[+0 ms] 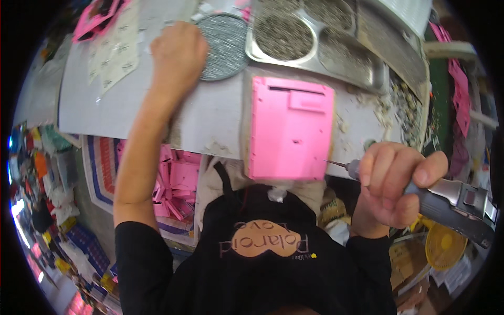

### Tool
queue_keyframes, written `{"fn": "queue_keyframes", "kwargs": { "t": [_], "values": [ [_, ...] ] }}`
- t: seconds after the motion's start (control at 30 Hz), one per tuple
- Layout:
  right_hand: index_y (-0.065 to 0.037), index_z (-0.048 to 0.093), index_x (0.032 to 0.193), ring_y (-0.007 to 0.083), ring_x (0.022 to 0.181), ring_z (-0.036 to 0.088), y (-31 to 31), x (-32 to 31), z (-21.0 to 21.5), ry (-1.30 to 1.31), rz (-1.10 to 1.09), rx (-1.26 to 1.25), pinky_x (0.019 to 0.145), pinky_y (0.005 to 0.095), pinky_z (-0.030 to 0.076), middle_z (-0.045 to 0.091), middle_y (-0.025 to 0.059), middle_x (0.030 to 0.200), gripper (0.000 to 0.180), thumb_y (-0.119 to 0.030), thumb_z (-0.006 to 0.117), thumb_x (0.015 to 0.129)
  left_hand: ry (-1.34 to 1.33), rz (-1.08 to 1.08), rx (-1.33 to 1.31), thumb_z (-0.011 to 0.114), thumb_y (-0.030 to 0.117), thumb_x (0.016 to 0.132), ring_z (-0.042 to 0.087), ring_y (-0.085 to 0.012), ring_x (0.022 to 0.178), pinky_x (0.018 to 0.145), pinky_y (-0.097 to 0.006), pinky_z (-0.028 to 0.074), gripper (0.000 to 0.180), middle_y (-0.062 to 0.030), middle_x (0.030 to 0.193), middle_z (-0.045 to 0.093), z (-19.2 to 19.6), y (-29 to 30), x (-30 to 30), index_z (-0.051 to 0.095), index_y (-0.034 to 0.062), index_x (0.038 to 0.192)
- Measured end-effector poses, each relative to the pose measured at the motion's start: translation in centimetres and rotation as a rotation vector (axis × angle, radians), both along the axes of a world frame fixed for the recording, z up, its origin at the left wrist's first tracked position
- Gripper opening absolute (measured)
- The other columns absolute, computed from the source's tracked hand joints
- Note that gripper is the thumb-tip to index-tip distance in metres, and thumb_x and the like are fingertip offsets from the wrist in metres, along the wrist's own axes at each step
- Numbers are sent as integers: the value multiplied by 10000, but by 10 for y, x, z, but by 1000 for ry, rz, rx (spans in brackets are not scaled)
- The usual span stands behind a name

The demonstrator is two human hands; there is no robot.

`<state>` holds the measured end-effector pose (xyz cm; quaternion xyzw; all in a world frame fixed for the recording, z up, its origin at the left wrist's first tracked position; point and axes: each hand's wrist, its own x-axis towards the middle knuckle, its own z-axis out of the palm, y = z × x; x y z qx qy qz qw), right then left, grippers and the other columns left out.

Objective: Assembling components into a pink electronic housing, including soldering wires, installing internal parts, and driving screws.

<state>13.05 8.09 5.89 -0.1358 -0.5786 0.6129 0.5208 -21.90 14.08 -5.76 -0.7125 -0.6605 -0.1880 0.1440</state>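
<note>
**Bright pink rectangular plastic panel (291,131) lies at the near edge of the pale bench (210,123)**

At far left, a white patterned sheet (113,52) lies on the bench; below, a striped woven bag (101,168) holds pink plastic parts (185,176). The left hand (180,50) is curled almost into a fist beside a round grey dish (218,79) of small metal pieces; whether it grips anything cannot be told. Next comes the panel, with a silver metal compartment tray (310,64) of small pieces beyond it. The right hand (391,184) is wrapped around a grey-and-silver powered screwdriver (454,207), its thin bit at the panel's right edge; contact is unclear.
</note>
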Motion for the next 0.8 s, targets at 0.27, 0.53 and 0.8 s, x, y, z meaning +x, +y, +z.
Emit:
{"fn": "queue_keyframes", "kwargs": {
  "t": [0.27,0.53,0.8],
  "values": [
    [-22,531,1134,205,590,584,-35,26,-19,31,69,-8,577,368,521,614,96,739,367,16,760,850,-696,-664,-207,752,123,864,668,-293,842,754,-377,540,205,-92,908,681,48,-71,102,598,44,754],
    [-12,541,1012,209,503,550,-41,7,-34,-100,-4,125,499,337,507,575,80,651,276,51,748,840,-689,-805,-205,747,76,830,711,-276,1064,934,-458,562,119,-86,1064,739,32,-95,135,637,37,807],
    [-18,541,930,232,497,576,-17,12,-27,9,84,118,491,356,521,583,90,618,235,36,748,833,-720,-802,-189,750,76,827,714,-264,1067,941,-459,565,103,-80,1049,738,29,-95,136,657,37,849]
  ]
}}
